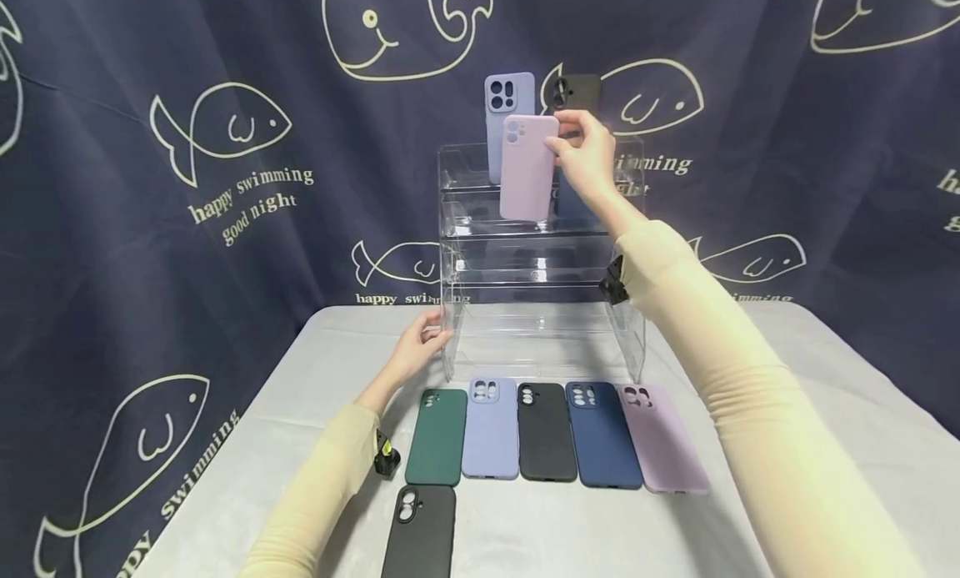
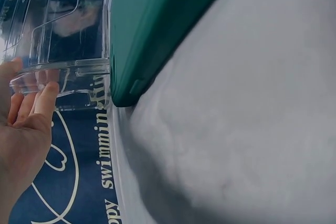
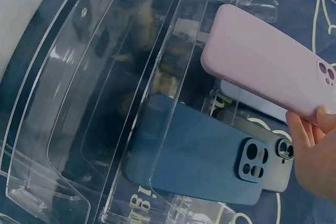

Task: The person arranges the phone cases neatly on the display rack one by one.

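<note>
Dark blue cloth [image 1: 247,244] with fish drawings is hanging behind a white table [image 1: 570,528]. A right hand [image 1: 590,154] is pinching a pink phone case [image 1: 527,182] by its edge, between thumb and fingers. It is looking smooth, showing round holes left of the grip, before a clear rack [image 1: 540,237]. Behind the grip, the rack is holding a light blue case [image 1: 495,144], a black case [image 1: 587,88] and, lower, a dark blue case [image 3: 202,156], all partly hidden in the head view. Lower left, a left hand [image 1: 415,350] is holding the rack's side. Below the grip, five cases [image 1: 547,436] are lying in a row; a sixth case [image 1: 420,532], black, is being cut off.
</note>
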Available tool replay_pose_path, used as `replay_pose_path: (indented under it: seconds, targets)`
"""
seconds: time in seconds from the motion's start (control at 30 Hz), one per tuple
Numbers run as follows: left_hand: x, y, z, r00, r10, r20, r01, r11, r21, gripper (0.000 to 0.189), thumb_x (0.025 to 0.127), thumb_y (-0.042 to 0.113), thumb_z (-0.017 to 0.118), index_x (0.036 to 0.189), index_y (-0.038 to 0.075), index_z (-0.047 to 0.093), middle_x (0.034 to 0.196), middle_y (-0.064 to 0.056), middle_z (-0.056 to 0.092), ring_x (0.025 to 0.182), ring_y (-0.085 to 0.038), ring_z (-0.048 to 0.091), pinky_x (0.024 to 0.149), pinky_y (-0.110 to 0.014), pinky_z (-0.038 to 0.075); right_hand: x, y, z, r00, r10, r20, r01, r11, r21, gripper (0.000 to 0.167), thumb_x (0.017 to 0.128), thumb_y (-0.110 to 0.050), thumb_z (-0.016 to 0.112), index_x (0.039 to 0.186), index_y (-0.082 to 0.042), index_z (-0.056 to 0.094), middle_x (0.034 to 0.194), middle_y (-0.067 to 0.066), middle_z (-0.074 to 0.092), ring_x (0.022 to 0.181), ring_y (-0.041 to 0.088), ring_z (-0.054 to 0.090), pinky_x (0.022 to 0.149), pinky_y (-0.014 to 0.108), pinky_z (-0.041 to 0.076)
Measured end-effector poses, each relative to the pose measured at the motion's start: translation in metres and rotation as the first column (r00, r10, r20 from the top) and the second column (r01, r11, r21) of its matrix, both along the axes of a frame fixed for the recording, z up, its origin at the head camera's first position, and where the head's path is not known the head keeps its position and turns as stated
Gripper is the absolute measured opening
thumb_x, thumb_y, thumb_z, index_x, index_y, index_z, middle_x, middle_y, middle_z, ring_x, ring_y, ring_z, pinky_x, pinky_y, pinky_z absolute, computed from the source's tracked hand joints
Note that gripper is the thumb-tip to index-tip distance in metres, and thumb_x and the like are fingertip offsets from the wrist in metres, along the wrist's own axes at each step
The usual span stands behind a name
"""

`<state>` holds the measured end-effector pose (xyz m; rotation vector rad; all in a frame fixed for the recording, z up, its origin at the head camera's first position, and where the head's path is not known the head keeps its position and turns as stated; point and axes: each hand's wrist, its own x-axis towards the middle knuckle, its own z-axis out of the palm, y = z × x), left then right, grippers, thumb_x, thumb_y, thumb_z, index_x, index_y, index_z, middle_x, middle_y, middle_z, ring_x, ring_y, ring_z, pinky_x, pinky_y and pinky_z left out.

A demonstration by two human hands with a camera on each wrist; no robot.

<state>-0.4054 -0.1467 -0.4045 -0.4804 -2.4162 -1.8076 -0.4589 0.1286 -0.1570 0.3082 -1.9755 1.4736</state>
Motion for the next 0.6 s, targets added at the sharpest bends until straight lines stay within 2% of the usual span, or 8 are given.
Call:
replay_pose_path:
  seconds: [0.2,0.33,0.47,0.6]
  targets:
    - [0.000,-0.001,0.000,1.000,0.009,0.002,-0.009,1.000,-0.016,0.050,0.091,0.012,0.060,0.135,0.001,0.041,0.135,-0.023,0.045,0.119,-0.037,0.053,0.100,-0.041,0.048,-0.015,-0.006,-0.005,0.998,-0.041,-0.043,0.041,0.999,-0.010,0.034,0.086,-0.004,0.064,0.120,-0.007,0.060,0.108,0.009,0.063,0.082,0.011,0.066,0.072,0.020,0.058]
    - [-0.001,-0.002,0.000,1.000,0.013,-0.007,-0.013,1.000,-0.009,0.049,0.091,0.011,0.061,0.134,0.001,0.042,0.133,-0.022,0.048,0.116,-0.036,0.055,0.098,-0.040,0.050,-0.022,-0.014,-0.007,0.998,-0.030,-0.050,0.031,0.999,0.015,0.033,0.087,-0.005,0.064,0.120,-0.008,0.061,0.108,0.009,0.064,0.083,0.010,0.066,0.070,0.017,0.057]
    - [0.000,-0.002,0.000,1.000,0.026,0.000,-0.026,0.999,-0.020,0.049,0.091,0.012,0.060,0.135,0.001,0.041,0.133,-0.021,0.048,0.116,-0.035,0.055,0.097,-0.040,0.050,-0.027,-0.018,-0.010,1.000,-0.003,-0.018,0.003,1.000,-0.006,0.034,0.086,-0.004,0.064,0.120,-0.008,0.061,0.107,0.009,0.065,0.082,0.008,0.066,0.072,0.018,0.057]
    - [0.000,-0.002,-0.002,1.000,0.027,-0.002,-0.027,0.999,-0.046,0.049,0.091,0.012,0.060,0.134,0.000,0.041,0.134,-0.022,0.047,0.117,-0.035,0.054,0.097,-0.040,0.050,-0.031,-0.017,-0.016,0.999,0.030,0.032,-0.028,0.996,-0.080,0.032,0.087,-0.003,0.064,0.118,-0.006,0.062,0.111,0.011,0.066,0.087,0.011,0.067,0.078,0.022,0.058]
